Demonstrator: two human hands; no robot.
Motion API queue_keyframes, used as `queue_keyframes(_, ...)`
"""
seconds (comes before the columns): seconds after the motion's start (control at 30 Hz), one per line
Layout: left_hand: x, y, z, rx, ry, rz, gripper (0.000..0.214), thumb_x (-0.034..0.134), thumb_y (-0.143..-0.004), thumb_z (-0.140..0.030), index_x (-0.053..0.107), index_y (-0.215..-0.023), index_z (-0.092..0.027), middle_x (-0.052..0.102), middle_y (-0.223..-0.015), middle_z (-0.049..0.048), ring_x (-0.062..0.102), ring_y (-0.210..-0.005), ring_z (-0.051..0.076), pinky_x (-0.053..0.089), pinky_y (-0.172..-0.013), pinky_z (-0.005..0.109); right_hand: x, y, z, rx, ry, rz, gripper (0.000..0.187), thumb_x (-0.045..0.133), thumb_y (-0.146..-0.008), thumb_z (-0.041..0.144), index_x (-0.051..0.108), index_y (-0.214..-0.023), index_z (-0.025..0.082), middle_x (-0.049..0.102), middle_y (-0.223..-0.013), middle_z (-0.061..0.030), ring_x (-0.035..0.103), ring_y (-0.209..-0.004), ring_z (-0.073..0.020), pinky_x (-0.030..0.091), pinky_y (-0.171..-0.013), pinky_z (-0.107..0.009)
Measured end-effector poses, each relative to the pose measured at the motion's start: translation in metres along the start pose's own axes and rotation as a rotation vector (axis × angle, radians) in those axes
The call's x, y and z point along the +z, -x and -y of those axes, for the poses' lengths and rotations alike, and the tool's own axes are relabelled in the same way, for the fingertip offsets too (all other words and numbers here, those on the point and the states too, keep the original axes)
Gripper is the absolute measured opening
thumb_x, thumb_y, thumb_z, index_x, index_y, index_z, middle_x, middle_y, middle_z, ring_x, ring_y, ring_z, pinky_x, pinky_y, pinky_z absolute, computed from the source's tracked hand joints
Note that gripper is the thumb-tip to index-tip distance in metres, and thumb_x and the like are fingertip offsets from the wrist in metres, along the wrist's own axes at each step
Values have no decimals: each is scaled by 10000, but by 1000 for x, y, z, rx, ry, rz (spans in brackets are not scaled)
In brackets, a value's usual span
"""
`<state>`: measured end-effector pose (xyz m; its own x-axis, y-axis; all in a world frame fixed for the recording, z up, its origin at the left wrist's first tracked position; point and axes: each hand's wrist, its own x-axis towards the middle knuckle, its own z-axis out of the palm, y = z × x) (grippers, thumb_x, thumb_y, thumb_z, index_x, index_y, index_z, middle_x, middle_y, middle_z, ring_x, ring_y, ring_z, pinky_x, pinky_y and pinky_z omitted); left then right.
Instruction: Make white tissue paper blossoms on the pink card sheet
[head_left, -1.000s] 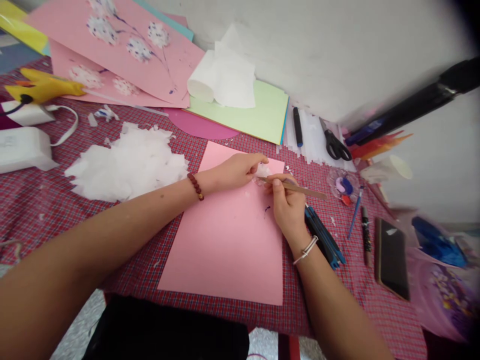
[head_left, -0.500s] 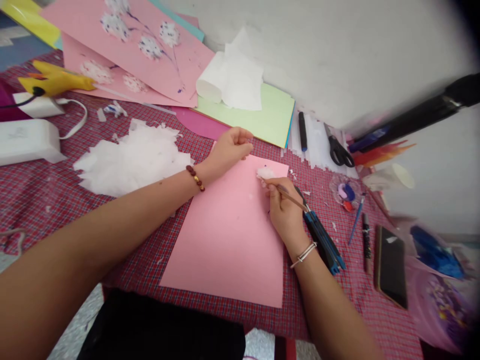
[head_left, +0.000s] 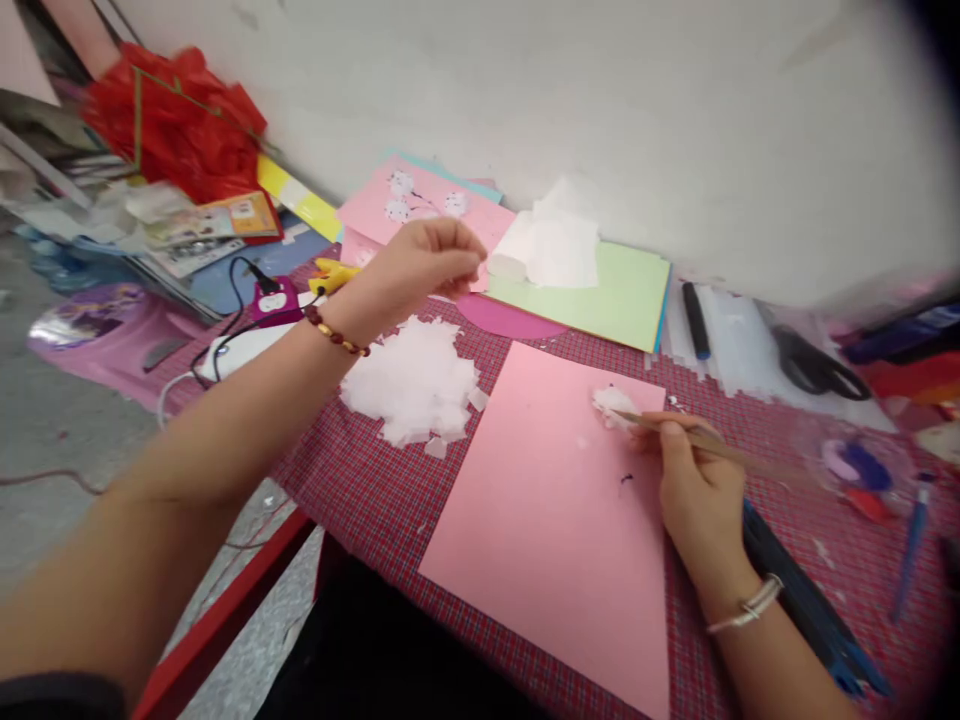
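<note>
My right hand (head_left: 697,490) grips a thin brown wooden stick (head_left: 720,447). Its pointed tip touches a small tuft of white paper pieces (head_left: 615,405) near the far right corner of a pink sheet (head_left: 547,520). Above the table, my left hand (head_left: 427,262) is raised with thumb and fingers pinched together; whatever is between them, if anything, is too small to see. Below and beside it lies a loose pile of white paper pieces (head_left: 412,385). A small dark mark (head_left: 626,480) shows on the pink sheet near my right hand.
Behind are a green sheet (head_left: 622,290), white tissue (head_left: 562,240) and pink sheets with white tufted flowers (head_left: 442,180). To the right lie a black marker (head_left: 696,320), scissors (head_left: 817,365), a paint dish (head_left: 859,470), a brush (head_left: 911,550) and a blue-black tool (head_left: 810,600). A yellow glue gun (head_left: 330,275) sits left.
The view has swung left, showing a red bag and the floor. My left hand has lifted away from the pink sheet toward the paper pile. My right hand keeps the stick at the tuft.
</note>
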<state>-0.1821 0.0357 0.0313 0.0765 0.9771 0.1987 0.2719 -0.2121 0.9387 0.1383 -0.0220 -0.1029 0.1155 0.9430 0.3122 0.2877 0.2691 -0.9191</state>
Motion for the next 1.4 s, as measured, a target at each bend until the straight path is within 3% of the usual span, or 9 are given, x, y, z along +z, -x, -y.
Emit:
queue_keyframes(0.17, -5, 27, 38, -100, -450, 256, 54, 562, -735, -131, 611, -758, -127, 602, -666, 3, 529, -592, 88, 398, -555, 210, -3, 0, -5, 97, -170, -23, 203, 561, -880, 391, 655, -872, 211, 632, -743, -28, 608, -668, -184, 485, -704, -385)
queue_keyframes(0.33, 25, 53, 50, 289, -825, 590, 188, 517, -725, -65, 644, -836, -147, 644, -873, 53, 577, -835, 157, 437, -760, 272, -5, 5, -1, 89, -153, 27, 205, 561, -884, 388, 656, -869, 208, 623, -737, -20, 597, -657, -173, 487, -690, -368)
queue_keyframes(0.4, 35, 59, 53, 444, -1001, 627, 204, 507, -737, -56, 648, -850, -151, 638, -901, 78, 562, -895, 189, 422, -807, 306, -5, 5, 2, 83, -134, 45, 211, 553, -888, 391, 655, -865, 208, 615, -737, -19, 592, -656, -172, 488, -684, -363)
queue_keyframes(0.5, 40, 59, 58, 520, -1147, 580, 144, 500, -784, -94, 633, -784, -148, 631, -869, 90, 552, -885, 205, 408, -804, 327, -5, 5, 4, 72, -150, 51, 214, 556, -884, 400, 653, -858, 211, 606, -730, -19, 589, -648, -174, 489, -665, -360)
queue_keyframes(0.7, 51, 33, 36, 410, -755, 460, 133, 513, -778, -142, 601, -678, -147, 622, -771, 46, 558, -747, 144, 413, -724, 272, -9, 0, 1, 17, -94, 33, 213, 537, -895, 368, 657, -829, 205, 614, -725, -21, 585, -658, -174, 490, -668, -357)
queue_keyframes(0.87, 103, 9, 20, 172, -349, 430, 107, 568, -742, -190, 554, -644, -147, 550, -627, -12, 486, -591, 91, 358, -552, 219, -13, -3, 1, 18, -52, 29, 202, 526, -883, 317, 652, -784, 194, 610, -696, -13, 587, -653, -166, 484, -648, -330)
queue_keyframes(1.03, 149, 2, 44, -33, 63, 457, 147, 615, -708, -181, 486, -641, -156, 518, -541, -43, 465, -495, 60, 345, -483, 191, -12, -3, 8, 23, 38, 26, 224, 505, -881, 295, 634, -734, 186, 606, -696, -18, 589, -670, -163, 486, -671, -328)
queue_keyframes(1.2, 152, 5, 64, -134, 147, 487, 142, 603, -690, -122, 468, -697, -163, 496, -526, -69, 459, -463, 45, 340, -463, 170, -7, -4, 9, 6, 61, 17, 211, 502, -888, 305, 629, -769, 185, 599, -728, -22, 584, -662, -157, 491, -651, -317)
queue_keyframes(1.4, 150, 1, 69, -89, 71, 535, 82, 579, -709, -152, 498, -704, -158, 492, -544, -60, 429, -482, 53, 318, -470, 182, -6, -3, 4, -8, 137, 26, 210, 490, -906, 302, 618, -778, 195, 611, -797, -34, 589, -676, -158, 491, -647, -315)
